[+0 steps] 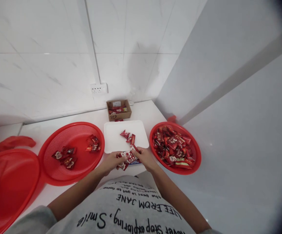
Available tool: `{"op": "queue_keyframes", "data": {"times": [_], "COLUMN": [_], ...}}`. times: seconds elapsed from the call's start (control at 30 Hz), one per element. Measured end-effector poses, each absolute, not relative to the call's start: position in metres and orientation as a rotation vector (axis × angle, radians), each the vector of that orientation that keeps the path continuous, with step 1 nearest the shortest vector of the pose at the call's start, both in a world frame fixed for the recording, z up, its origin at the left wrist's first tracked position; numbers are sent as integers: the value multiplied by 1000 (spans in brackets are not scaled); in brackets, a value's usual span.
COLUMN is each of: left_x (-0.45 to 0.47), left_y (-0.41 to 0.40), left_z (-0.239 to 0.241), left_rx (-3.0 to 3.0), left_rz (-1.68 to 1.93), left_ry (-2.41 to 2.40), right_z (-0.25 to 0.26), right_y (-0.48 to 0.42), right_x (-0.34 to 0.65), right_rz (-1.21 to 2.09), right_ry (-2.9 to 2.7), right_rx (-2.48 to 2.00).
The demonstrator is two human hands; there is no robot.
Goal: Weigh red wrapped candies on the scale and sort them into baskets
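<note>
My left hand (113, 163) is closed on red-and-white snack packets (129, 156) near the front of a white tray (111, 130). My right hand (144, 157) pinches the right side of the bunch, with a red packet edge showing at the thumb. How many packets lie between the hands I cannot tell. Farther back on the tray are a few small red packets (125, 134), just beyond my fingers. A blue strip with small markings (134, 162) peeks out beneath the tray's front edge, partly hidden by the hands.
Right of the tray stands a red basket (199, 156) heaped with red packets. To the left, another red basket (58, 135) holds two small piles, and a further red basket (11, 182) overlaps the corner. Behind is a cardboard box (121, 116) containing packets, below a wall socket (98, 88).
</note>
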State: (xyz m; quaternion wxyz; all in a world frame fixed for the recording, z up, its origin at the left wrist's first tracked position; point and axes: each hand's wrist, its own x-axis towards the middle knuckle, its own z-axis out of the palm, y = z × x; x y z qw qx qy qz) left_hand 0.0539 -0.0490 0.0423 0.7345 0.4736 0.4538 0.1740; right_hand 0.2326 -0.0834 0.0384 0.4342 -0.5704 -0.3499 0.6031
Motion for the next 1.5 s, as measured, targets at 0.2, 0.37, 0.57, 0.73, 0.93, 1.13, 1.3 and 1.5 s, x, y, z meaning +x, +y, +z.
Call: {"op": "queue_keyframes", "data": {"times": [0.2,0.37,0.57,0.73,0.93,1.13,1.3,1.5], "left_x": [56,52,50,50,53,67,65,52], "left_y": [-51,-49,-48,-49,-35,-13,-21,-48], "left_z": [33,23,19,16,10,17,13,1], "left_rx": [986,660,496,539,560,629,897,1065], "left_rz": [430,562,597,572,654,710,580,534], "left_ry": [1041,1103,1096,1125,1125,1129,1281,1303], "right_z": [19,-6,-5,-10,-17,-23,-36,-49], "right_y": [-86,-84,-70,-76,-107,-127,-129,-122], "right_x": [235,252,266,263,263,269,293,352], "right_rz": [1459,1431,1378,1357,1537,1494,1127,755], "right_ry": [-706,-372,-310,-300,-516,-621,-758,-1041], "right_rx": [-1415,-1449,-1322,-1451,-1577,-1648,-1785,-2230]}}
